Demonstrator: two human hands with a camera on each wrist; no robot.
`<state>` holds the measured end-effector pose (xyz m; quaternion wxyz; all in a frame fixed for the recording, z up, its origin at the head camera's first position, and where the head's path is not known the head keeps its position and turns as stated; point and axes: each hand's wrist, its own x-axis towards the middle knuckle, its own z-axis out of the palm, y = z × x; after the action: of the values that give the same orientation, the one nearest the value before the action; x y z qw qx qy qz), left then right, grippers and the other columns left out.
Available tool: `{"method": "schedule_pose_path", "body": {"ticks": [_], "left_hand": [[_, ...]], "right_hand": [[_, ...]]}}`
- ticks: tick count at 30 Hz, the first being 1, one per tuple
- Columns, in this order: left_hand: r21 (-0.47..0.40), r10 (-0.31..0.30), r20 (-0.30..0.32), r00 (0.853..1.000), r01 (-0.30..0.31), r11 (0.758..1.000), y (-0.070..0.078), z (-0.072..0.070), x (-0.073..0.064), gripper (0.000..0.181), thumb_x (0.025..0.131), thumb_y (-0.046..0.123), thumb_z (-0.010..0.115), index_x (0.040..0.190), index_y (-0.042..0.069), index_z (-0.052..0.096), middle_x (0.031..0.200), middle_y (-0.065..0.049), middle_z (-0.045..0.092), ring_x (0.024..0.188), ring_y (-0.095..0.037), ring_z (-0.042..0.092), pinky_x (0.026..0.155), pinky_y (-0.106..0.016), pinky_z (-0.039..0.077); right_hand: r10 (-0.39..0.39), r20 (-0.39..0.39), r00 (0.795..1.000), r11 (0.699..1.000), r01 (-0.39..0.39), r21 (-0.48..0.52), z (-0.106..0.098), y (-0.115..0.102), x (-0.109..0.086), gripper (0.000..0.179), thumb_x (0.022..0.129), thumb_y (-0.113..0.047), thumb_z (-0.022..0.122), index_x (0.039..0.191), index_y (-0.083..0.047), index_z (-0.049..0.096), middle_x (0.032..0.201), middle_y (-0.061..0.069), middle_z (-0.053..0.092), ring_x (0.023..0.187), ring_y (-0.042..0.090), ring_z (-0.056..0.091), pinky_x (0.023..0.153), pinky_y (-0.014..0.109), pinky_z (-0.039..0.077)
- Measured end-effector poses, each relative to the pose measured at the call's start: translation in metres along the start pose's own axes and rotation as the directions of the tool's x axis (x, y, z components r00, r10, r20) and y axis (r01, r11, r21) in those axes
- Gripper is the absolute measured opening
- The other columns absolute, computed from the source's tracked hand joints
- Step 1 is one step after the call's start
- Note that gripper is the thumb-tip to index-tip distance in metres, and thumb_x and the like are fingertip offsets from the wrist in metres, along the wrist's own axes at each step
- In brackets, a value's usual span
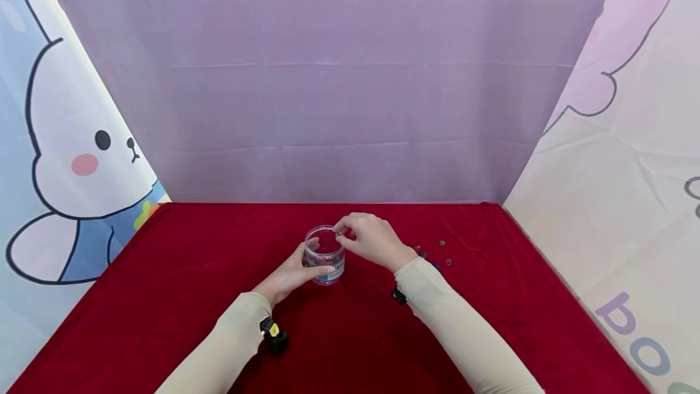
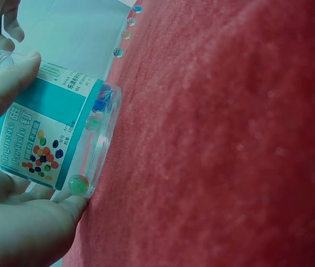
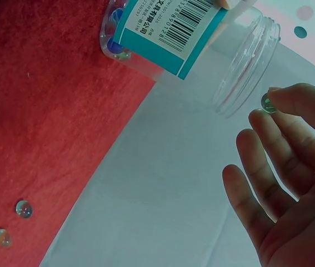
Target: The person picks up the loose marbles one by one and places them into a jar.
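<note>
A clear plastic jar [image 1: 325,263] with a teal and white label stands uncapped on the red cloth. My left hand [image 1: 292,272] grips it round the side, thumb across the label. Several glass marbles [image 2: 79,184] lie at the jar's bottom, some blue, one green and orange. Beside the jar's rim, my right hand [image 1: 374,240] pinches a greenish clear marble [image 3: 268,103] between thumb and forefinger. In the right wrist view its other fingers are spread apart.
Several loose marbles [image 1: 442,242] lie on the red cloth [image 1: 481,309] right of the jar, partly behind the right wrist. A purple cloth wall [image 1: 339,90] rises at the back. Printed cartoon panels [image 1: 82,157] flank both sides.
</note>
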<state>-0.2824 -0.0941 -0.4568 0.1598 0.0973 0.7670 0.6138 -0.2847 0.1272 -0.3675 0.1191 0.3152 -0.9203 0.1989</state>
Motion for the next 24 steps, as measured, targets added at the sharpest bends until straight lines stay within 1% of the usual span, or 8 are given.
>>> {"method": "schedule_pose_path", "body": {"ticks": [7, 11, 17, 20, 24], "left_hand": [[-0.003, 0.015, 0.000, 1.000, -0.015, 1.000, 0.0012, 0.0003, -0.0008, 0.096, 0.085, 0.036, 0.082, 0.158, 0.017, 0.023, 0.161, -0.013, 0.027, 0.142, -0.038, 0.028, 0.109, -0.066, 0.028], [0.000, 0.014, 0.000, 1.000, -0.014, 1.000, 0.0013, 0.0002, -0.0008, 0.095, 0.085, 0.036, 0.082, 0.157, 0.017, 0.024, 0.161, -0.013, 0.027, 0.142, -0.038, 0.028, 0.110, -0.066, 0.028], [0.002, 0.011, 0.000, 1.000, -0.011, 1.000, 0.0018, 0.0001, -0.0004, 0.096, 0.084, 0.037, 0.082, 0.157, 0.016, 0.024, 0.160, -0.013, 0.028, 0.141, -0.038, 0.029, 0.110, -0.065, 0.029], [0.001, 0.007, -0.001, 1.000, -0.007, 1.000, 0.0021, 0.0001, 0.0000, 0.096, 0.084, 0.036, 0.082, 0.157, 0.015, 0.024, 0.160, -0.013, 0.028, 0.141, -0.037, 0.030, 0.110, -0.065, 0.029], [-0.005, 0.001, -0.005, 1.000, -0.001, 1.000, 0.0018, 0.0002, 0.0007, 0.097, 0.083, 0.036, 0.083, 0.157, 0.016, 0.023, 0.160, -0.013, 0.028, 0.141, -0.038, 0.029, 0.110, -0.065, 0.029]], "right_hand": [[0.021, 0.017, 1.000, 1.000, -0.021, 0.007, 0.0043, -0.0013, 0.0025, 0.024, 0.093, -0.025, 0.075, 0.115, -0.015, 0.074, 0.106, -0.004, 0.070, 0.090, 0.011, 0.064, 0.075, 0.020, 0.054], [0.024, 0.027, 0.999, 1.000, -0.024, 0.009, 0.0062, -0.0036, 0.0046, 0.023, 0.092, -0.024, 0.075, 0.114, -0.016, 0.075, 0.105, -0.005, 0.070, 0.090, 0.012, 0.064, 0.074, 0.019, 0.054], [0.015, 0.032, 0.999, 1.000, -0.015, 0.005, 0.0076, -0.0071, 0.0073, 0.023, 0.092, -0.025, 0.075, 0.113, -0.016, 0.074, 0.103, -0.004, 0.070, 0.088, 0.012, 0.064, 0.072, 0.018, 0.053], [0.006, 0.034, 0.999, 1.000, -0.006, 0.004, 0.0080, -0.0074, 0.0078, 0.024, 0.092, -0.025, 0.075, 0.113, -0.014, 0.075, 0.102, -0.002, 0.071, 0.089, 0.016, 0.066, 0.073, 0.021, 0.054], [-0.005, 0.037, 0.999, 1.000, 0.005, -0.009, 0.0067, -0.0083, 0.0068, 0.025, 0.092, -0.026, 0.075, 0.113, -0.013, 0.074, 0.102, -0.001, 0.071, 0.089, 0.017, 0.066, 0.074, 0.023, 0.055]]}}
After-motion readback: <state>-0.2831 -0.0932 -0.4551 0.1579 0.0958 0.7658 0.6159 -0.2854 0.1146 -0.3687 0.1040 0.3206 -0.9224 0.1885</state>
